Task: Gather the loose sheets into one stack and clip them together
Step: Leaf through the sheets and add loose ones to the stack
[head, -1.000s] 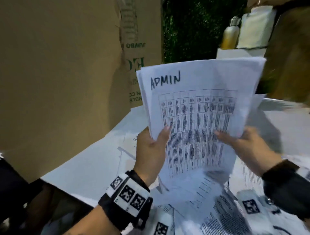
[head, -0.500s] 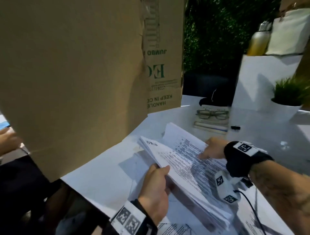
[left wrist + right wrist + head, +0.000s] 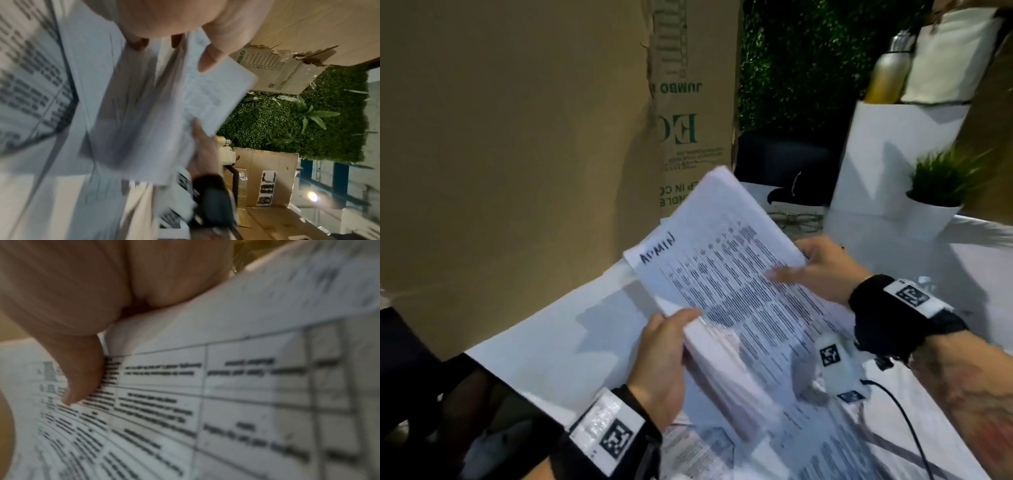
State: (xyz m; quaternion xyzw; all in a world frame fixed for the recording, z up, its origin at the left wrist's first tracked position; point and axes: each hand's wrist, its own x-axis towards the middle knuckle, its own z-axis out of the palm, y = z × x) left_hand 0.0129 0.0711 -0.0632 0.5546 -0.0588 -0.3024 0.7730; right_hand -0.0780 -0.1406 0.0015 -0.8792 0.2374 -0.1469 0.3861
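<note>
Head view: both hands' grips pinch the stack (image 3: 722, 274) above a white table (image 3: 544, 353) beside a cardboard box (image 3: 517, 137).

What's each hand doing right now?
Left hand: holding the stack by its left edge.
Right hand: holding the stack's right edge, thumb on top.

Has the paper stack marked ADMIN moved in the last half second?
Yes. The white paper stack marked ADMIN has risen off the white table; its far corner now overlaps the brown cardboard box, with both hands keeping their grip.
</note>
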